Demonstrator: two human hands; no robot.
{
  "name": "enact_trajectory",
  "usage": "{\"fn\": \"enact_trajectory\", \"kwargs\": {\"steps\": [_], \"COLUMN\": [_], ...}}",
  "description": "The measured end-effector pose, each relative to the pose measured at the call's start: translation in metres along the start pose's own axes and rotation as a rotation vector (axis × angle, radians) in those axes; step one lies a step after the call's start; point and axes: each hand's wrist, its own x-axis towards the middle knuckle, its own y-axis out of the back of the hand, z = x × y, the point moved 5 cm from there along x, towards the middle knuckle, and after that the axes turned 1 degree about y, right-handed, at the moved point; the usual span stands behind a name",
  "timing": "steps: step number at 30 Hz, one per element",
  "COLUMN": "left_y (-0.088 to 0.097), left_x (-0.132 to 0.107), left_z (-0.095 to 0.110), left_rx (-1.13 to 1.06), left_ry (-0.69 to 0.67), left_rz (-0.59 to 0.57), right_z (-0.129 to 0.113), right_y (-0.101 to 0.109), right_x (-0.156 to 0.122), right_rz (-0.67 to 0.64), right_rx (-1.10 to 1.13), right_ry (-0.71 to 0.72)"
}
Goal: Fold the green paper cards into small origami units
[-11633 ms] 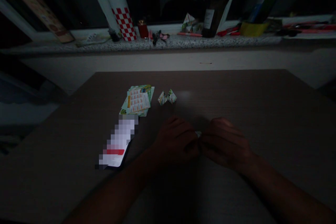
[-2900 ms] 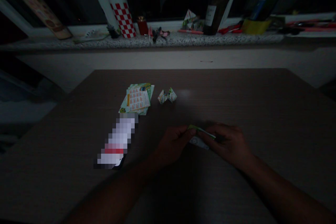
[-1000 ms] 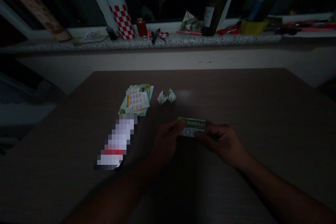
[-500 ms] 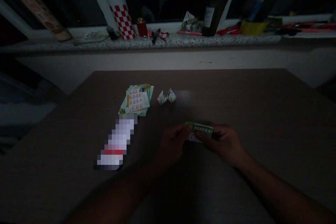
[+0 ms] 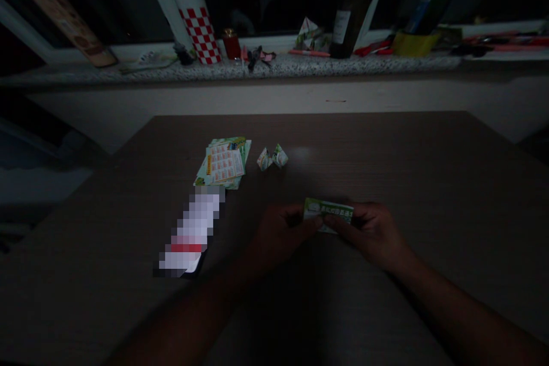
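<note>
A small green and white folded paper [image 5: 329, 210] is held just above the dark table [image 5: 429, 171], near its front middle. My left hand [image 5: 281, 235] pinches its left lower edge, fingers closed. My right hand [image 5: 369, 231] grips its right side, thumb and fingers closed on it. Both hands meet at the middle of the paper, and its lower part is hidden behind my fingers. The room is dim.
A stack of printed cards [image 5: 223, 163] lies left of centre, with two small folded paper pieces [image 5: 271, 158] beside it. A phone [image 5: 191, 230] lies nearer on the left. The stone windowsill [image 5: 240, 70] behind holds a checkered bottle [image 5: 193, 8], a dark bottle [image 5: 348, 17] and small clutter.
The paper was held up flat a second ago; it has come down and a little to the right, and my fingers have drawn together at its middle.
</note>
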Motion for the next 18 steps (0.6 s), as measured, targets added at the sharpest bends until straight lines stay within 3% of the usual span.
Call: {"fn": "enact_trajectory", "kwargs": {"steps": [3,7,15,18], "left_y": [0.0014,0.0057,0.0047,0.0062], "left_x": [0.0004,0.0012,0.0011,0.0004], "left_z": [0.0013,0.0039,0.0035,0.0061], "left_rx": [0.098,0.234,0.200,0.229], "left_ry": [0.018,0.049,0.126,0.109], "left_rz": [-0.047,-0.019,-0.123,-0.096], "right_z": [0.0018,0.0011,0.0030,0.0022], "right_y": [0.0005,0.0014,0.0028,0.0032], "right_x": [-0.0001,-0.0001,-0.0006,-0.0004], "right_rz": [-0.003,-0.006,-0.008,-0.002], "right_rx": [-0.013,-0.012,-0.058,-0.066], "right_ry": [-0.013,0.005,-0.006,-0.007]}}
